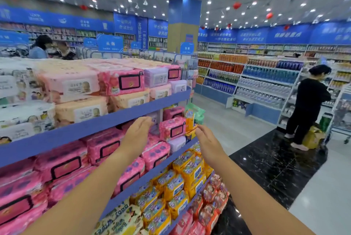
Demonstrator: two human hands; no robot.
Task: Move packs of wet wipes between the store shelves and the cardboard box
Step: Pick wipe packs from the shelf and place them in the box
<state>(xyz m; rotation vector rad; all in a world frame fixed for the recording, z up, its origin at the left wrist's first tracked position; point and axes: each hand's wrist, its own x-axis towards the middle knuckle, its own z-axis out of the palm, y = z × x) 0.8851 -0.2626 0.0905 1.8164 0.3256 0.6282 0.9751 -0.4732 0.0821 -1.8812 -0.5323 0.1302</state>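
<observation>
Tiered blue metal store shelves carry rows of soft, glossy plastic-wrapped wipe packs. On the middle tier, at its far end, sits the pink rectangular wet-wipe pack with a dark-framed flip lid, flanked by both hands. The left hand and right hand are cupped, fingers together, holding nothing. The pack probably is squashy, fairly light, slick; grip its short ends.

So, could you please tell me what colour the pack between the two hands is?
Pink, with a dark-outlined flap: the pack shows best in the head view.
</observation>
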